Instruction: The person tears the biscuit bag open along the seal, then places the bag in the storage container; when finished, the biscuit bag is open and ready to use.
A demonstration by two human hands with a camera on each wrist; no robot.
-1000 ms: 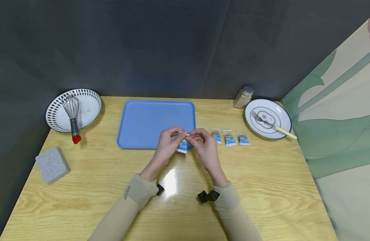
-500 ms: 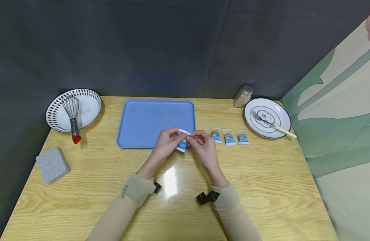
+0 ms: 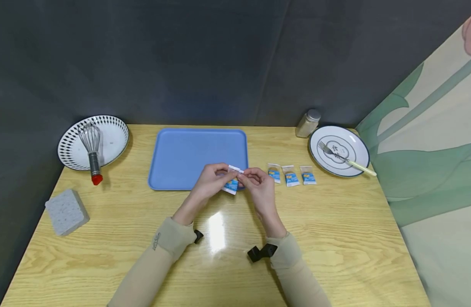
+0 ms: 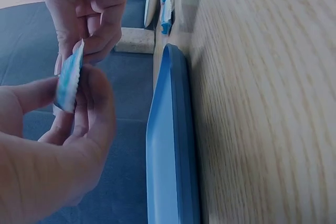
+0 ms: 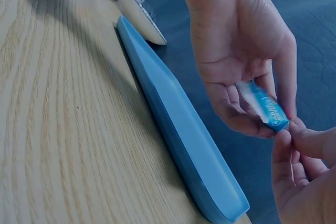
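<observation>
A small blue-and-white wrapped packet point(image 3: 230, 186) is held between both hands, over the front right part of the blue tray point(image 3: 197, 160). My left hand point(image 3: 211, 181) pinches its body between thumb and fingers, as the left wrist view shows with the packet point(image 4: 68, 80) standing on edge. At the packet's right edge, my right hand point(image 3: 260, 185) pinches the end with thumb and fingertips. In the right wrist view the packet point(image 5: 270, 109) shows its blue printed face and a pale crimped edge.
Three similar packets point(image 3: 290, 175) lie right of the tray. Behind them stand a shaker jar point(image 3: 308, 123) and a plate point(image 3: 319, 164) with a fork point(image 3: 346, 160). At the left are a patterned plate point(image 3: 114, 140), a whisk point(image 3: 92, 149) and a grey sponge block point(image 3: 66, 212).
The packet has turned slightly in the hands, and more of its white top edge shows above the fingers. Both hands keep their pinch near the same spot.
</observation>
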